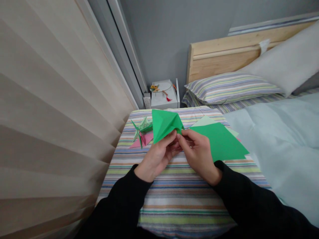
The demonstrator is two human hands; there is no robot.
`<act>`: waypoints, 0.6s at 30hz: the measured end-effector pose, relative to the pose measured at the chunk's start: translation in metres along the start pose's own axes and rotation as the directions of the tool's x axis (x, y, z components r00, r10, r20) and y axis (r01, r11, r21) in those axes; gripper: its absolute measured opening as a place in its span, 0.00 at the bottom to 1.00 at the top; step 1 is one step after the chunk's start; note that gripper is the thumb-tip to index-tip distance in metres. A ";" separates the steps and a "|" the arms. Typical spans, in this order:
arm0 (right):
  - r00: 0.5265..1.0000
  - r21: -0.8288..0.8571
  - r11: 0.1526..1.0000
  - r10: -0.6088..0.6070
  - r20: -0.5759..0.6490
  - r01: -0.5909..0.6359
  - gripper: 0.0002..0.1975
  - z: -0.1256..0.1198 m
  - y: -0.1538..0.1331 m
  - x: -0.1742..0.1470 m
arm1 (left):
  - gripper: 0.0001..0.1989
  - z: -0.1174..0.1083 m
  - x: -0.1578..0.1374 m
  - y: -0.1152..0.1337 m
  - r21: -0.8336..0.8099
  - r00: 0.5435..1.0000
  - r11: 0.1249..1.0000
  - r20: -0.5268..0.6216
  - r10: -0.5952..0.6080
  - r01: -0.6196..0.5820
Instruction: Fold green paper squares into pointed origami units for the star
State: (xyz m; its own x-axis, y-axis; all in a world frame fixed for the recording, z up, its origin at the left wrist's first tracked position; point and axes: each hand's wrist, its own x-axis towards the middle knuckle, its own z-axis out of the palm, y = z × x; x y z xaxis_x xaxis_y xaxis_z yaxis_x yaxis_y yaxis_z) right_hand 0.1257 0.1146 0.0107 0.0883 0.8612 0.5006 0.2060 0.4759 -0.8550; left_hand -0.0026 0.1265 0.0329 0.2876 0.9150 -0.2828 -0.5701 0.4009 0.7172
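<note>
A partly folded sheet of green origami paper (164,123) is held up above the striped cloth, its creases spreading toward the far corners. My left hand (161,151) grips its near edge, thumb on top and fingers underneath. My right hand (196,149) pinches the near right corner between thumb and forefinger, close to the left fingertips. The fingers partly hide the paper's lower edge. Just left of it lie folded paper pieces, one green (144,125) and one pink (147,138). To the right, flat green sheets (226,141) rest in a loose stack.
A striped cloth (184,199) covers the table. Pleated curtains (62,116) hang along the left. Behind the table stands a small white cabinet (161,99) with small items on top. On the right is a bed with a pale quilt (281,132), a striped pillow (234,88) and a wooden headboard (224,56).
</note>
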 end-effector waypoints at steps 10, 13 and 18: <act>0.992 0.057 0.994 0.089 0.091 -0.094 0.10 0.001 -0.004 0.000 | 0.16 0.005 0.003 -0.001 0.079 0.969 0.967 -0.028 0.245 -0.242; 0.985 0.122 0.981 0.135 0.107 -0.148 0.10 0.002 -0.004 0.000 | 0.16 0.010 0.002 0.000 0.089 0.960 0.959 -0.054 0.275 -0.270; 0.961 0.283 0.920 0.243 0.131 -0.271 0.12 0.004 -0.003 0.001 | 0.19 0.014 -0.001 0.002 0.141 0.953 0.945 -0.030 0.302 -0.295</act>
State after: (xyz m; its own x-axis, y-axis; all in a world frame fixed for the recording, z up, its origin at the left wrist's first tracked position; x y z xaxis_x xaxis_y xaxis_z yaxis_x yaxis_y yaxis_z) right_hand 0.1213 0.1145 0.0132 0.0077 0.9666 0.2562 -0.1098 0.2555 -0.9606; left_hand 0.0068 0.1253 0.0436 0.0791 0.9943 -0.0717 -0.5151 0.1023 0.8510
